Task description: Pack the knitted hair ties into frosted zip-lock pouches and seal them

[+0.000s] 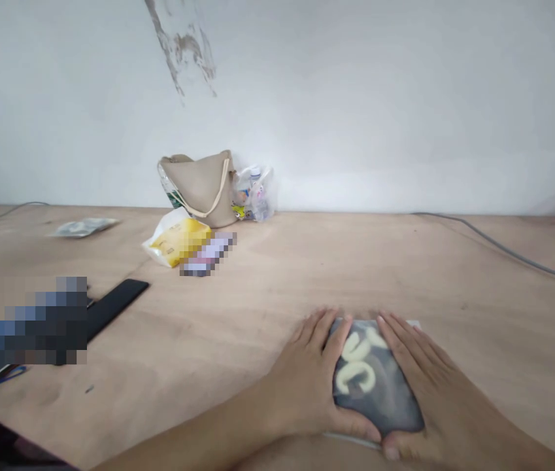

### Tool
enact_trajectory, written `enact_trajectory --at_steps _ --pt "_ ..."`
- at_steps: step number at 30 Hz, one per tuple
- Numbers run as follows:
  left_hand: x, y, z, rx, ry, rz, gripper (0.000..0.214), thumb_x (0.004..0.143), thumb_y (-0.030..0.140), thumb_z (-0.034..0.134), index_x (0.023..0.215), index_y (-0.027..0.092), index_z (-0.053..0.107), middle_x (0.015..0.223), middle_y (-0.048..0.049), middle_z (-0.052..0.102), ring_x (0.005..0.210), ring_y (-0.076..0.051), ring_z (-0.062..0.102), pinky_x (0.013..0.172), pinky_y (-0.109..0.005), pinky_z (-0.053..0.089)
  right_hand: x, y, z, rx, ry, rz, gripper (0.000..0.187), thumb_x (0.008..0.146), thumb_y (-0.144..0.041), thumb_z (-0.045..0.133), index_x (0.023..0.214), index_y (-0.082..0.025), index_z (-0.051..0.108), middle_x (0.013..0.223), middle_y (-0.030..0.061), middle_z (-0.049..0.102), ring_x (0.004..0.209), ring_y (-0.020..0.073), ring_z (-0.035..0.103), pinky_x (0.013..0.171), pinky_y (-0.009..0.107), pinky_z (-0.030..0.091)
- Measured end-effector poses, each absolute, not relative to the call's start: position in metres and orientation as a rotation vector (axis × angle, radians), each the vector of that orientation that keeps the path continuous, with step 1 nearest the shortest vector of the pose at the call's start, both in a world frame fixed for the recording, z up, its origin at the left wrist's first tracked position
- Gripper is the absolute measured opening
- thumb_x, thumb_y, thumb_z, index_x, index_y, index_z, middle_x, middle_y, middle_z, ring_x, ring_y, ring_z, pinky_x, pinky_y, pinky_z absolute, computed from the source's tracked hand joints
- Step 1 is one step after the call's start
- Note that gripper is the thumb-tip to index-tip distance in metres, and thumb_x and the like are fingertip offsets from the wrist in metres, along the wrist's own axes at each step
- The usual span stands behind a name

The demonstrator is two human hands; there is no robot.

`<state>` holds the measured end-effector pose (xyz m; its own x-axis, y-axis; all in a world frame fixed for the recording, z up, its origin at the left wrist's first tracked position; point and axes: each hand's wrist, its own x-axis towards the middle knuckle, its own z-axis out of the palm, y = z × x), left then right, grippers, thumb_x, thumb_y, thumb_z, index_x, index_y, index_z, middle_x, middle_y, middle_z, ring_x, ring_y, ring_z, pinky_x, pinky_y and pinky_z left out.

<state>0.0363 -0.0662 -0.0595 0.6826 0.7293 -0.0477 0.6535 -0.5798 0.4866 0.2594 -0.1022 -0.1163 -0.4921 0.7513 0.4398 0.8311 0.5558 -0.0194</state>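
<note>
The left hand and right hand are clamping from both sides on a soft dark-grey pouch, which is printed with glossy cream squiggles and sitting at the near edge of the counter. The hands are nearly meeting around it. The plywood counter is showing a pale, grainy surface. Far left of the pouch, a flat black strip is lying partly under a pixelated patch. Beyond the pouch, a tan leather-look bag is slumping against a white wall, beside a transparent plastic bag and a white-and-yellow packet. A grey cable is running along the counter, right of the pouch.
</note>
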Motion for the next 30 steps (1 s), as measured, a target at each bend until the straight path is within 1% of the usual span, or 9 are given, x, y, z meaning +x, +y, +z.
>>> enact_trajectory --at_steps 8,11,14,17,19,21,23,27,30 --pt "0.017 -0.067 -0.054 2.409 1.122 0.097 0.11 0.062 0.074 0.057 0.145 0.012 0.018 0.152 -0.019 0.015 0.14 -0.034 0.01 0.112 -0.057 0.007 0.279 -0.106 -0.119 -1.283 -2.458 -0.396 0.118 0.064 -0.079 0.046 0.145 -0.003 0.006 0.14 0.0241 0.038 0.127 0.0359 0.038 0.096 0.052 0.034" --pt "0.005 -0.068 -0.054 2.333 1.148 0.202 0.108 0.061 0.07 0.061 0.144 0.014 0.02 0.151 -0.0181 0.019 0.139 -0.034 0.015 0.112 -0.055 0.01 0.289 -0.109 -0.12 -1.314 -2.48 -0.402 0.113 0.067 -0.076 0.046 0.146 -0.005 0.006 0.141 0.0229 0.038 0.127 0.0354 0.038 0.095 0.052 0.035" --pt "-0.011 -0.07 -0.055 2.027 1.366 0.572 0.09 0.075 0.063 0.053 0.143 0.014 0.02 0.144 -0.0182 0.034 0.134 -0.03 0.03 0.109 -0.05 0.023 0.3 -0.114 -0.115 -1.333 -2.429 -0.413 0.109 0.069 -0.076 0.044 0.146 -0.007 0.009 0.141 0.0224 0.038 0.126 0.0379 0.039 0.095 0.056 0.033" --pt "-0.025 -0.079 -0.056 1.698 1.523 0.803 0.062 0.09 0.048 0.038 0.141 0.017 0.02 0.107 -0.0092 0.061 0.105 -0.022 0.056 0.098 -0.043 0.037 0.297 -0.124 -0.099 -1.242 -2.347 -0.432 0.099 0.071 -0.07 0.048 0.145 -0.011 0.02 0.138 0.02 0.043 0.126 0.0397 0.038 0.098 0.061 0.026" --pt "-0.026 -0.088 -0.054 1.703 1.486 0.728 0.054 0.089 0.043 0.042 0.137 0.02 0.03 0.083 -0.0018 0.062 0.083 -0.019 0.058 0.089 -0.04 0.041 0.279 -0.13 -0.083 -1.07 -2.344 -0.466 0.078 0.074 -0.056 0.059 0.137 -0.016 0.037 0.127 0.013 0.057 0.121 0.0352 0.045 0.102 0.058 0.023" --pt "-0.02 -0.097 -0.05 1.793 1.42 0.603 0.047 0.085 0.04 0.05 0.128 0.023 0.044 0.078 -0.0008 0.061 0.079 -0.02 0.055 0.083 -0.037 0.041 0.249 -0.135 -0.071 -0.836 -2.388 -0.549 0.046 0.077 -0.038 0.064 0.118 -0.022 0.056 0.109 0.0028 0.068 0.105 0.025 0.057 0.102 0.047 0.027" --pt "-0.01 -0.103 -0.045 1.811 1.356 0.516 0.044 0.083 0.038 0.053 0.125 0.025 0.049 0.08 -0.0013 0.061 0.081 -0.02 0.053 0.08 -0.036 0.041 0.217 -0.137 -0.066 -0.669 -2.438 -0.584 0.023 0.083 -0.025 0.058 0.105 -0.025 0.063 0.098 -0.0046 0.07 0.09 0.0156 0.061 0.091 0.033 0.036" --pt "0.007 -0.106 -0.036 1.529 1.223 0.493 0.049 0.084 0.028 0.048 0.132 0.023 0.039 0.073 0.0018 0.056 0.073 -0.017 0.053 0.072 -0.03 0.042 0.174 -0.134 -0.071 -0.771 -2.197 -0.505 0.032 0.086 -0.004 0.038 0.083 -0.018 0.066 0.065 -0.0008 0.064 0.064 0.0143 0.058 0.07 0.033 0.039" --pt "0.013 -0.106 -0.035 1.383 1.147 0.541 0.048 0.082 0.027 0.051 0.128 0.021 0.039 0.07 0.0039 0.05 0.069 -0.014 0.049 0.071 -0.027 0.039 0.168 -0.13 -0.073 -0.734 -2.197 -0.518 0.032 0.086 -0.003 0.037 0.081 -0.017 0.066 0.063 -0.0006 0.061 0.057 0.0135 0.054 0.063 0.032 0.037"
